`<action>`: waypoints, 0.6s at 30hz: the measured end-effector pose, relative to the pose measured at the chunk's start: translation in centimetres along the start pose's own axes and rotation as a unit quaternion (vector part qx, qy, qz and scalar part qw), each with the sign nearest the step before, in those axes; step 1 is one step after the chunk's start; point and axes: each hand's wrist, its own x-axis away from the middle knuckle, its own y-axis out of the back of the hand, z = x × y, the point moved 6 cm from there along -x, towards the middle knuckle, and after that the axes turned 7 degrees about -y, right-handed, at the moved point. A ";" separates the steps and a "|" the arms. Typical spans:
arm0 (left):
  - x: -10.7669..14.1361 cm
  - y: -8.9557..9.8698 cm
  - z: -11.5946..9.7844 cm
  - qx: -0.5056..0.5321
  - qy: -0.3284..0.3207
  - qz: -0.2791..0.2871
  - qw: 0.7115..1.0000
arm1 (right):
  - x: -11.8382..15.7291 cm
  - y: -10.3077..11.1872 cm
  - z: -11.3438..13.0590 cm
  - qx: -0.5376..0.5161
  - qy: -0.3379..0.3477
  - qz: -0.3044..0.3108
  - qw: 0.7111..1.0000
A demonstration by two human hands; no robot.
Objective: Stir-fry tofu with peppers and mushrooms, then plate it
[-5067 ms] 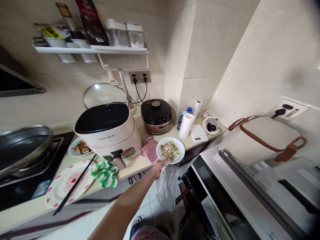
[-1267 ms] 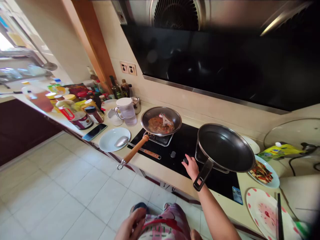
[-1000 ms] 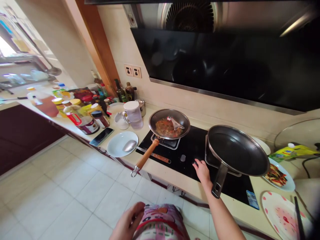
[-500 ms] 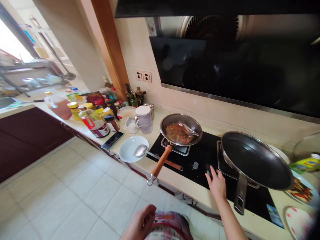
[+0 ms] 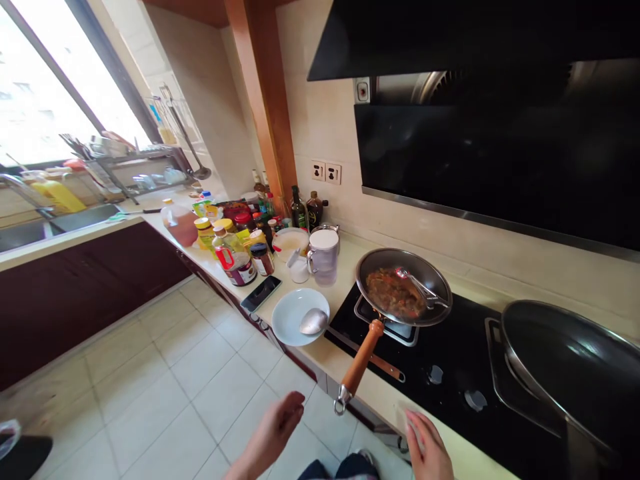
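Observation:
My left hand [image 5: 280,427] hangs over the floor in front of the counter, fingers curled together, nothing seen in it. Near the counter's front edge, my right hand [image 5: 427,447] is empty, its fingers slightly apart. Between and beyond them, a frying pan [image 5: 440,283] with a wooden handle [image 5: 363,359] sits on the left burner. Cooked food [image 5: 393,293] and a metal utensil [image 5: 420,287] lie inside it. A large dark wok [image 5: 575,360] stands on the right burner. Two knobs [image 5: 435,375] [image 5: 475,400] show on the black stove [image 5: 460,353].
Left of the stove, a white bowl [image 5: 285,320] holds a metal spoon's head [image 5: 314,321]. A phone [image 5: 261,293], a lidded pitcher [image 5: 324,260] and several bottles and jars [image 5: 235,257] stand farther left. The range hood [image 5: 475,167] hangs above.
My right hand has left the stove knob and moved back to the counter's front edge. The view has turned left, showing more of the sink and window. My left hand remains low in front.

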 end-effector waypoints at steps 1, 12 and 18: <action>-1.0 0.3 -0.4 0.002 -0.001 -0.022 1.000 | -1.0 -0.3 0.4 0.015 0.028 -0.011 0.999; -17.2 7.3 -10.4 -0.169 -0.099 -0.196 0.961 | -9.7 -4.6 6.6 0.194 0.147 0.055 0.968; -28.2 10.9 -15.5 -0.250 -0.094 -0.225 0.937 | -8.5 -4.5 6.6 0.189 0.127 0.046 0.973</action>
